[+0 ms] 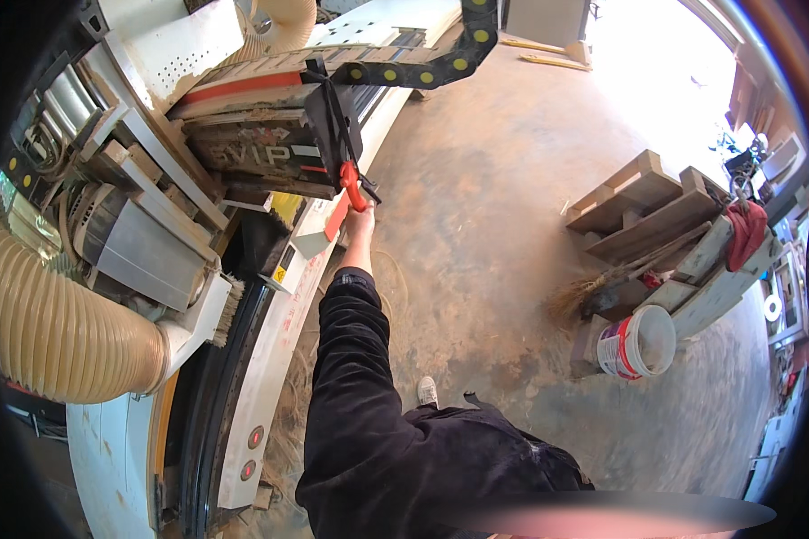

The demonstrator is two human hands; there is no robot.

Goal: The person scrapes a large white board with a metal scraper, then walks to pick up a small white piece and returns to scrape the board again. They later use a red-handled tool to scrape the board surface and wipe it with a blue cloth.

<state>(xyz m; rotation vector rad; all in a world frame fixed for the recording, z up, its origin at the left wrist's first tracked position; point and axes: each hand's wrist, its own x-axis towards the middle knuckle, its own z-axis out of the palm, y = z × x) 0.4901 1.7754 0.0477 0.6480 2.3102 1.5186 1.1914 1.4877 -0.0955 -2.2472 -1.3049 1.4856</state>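
Note:
My left arm, in a black sleeve, stretches forward along the side of a large white and black machine. At its end, my left hand (360, 223) is closed round the lower part of a red curved handle (351, 184). The handle is against the end of the machine's dark, dusty cross-beam box (252, 148). Black cords or straps (334, 108) hang down just above it. The fingers are partly hidden, and I cannot make out what the handle belongs to. Out of the picture is my right hand.
Left, a ribbed dust hose (72, 314) joins a brush-edged hood (211, 310); red buttons (255, 437) sit on the machine's white side. A black cable chain (422, 72) arches ahead. On the right stand wooden pallets (647, 202), a straw broom (584, 292) and a white bucket (634, 346).

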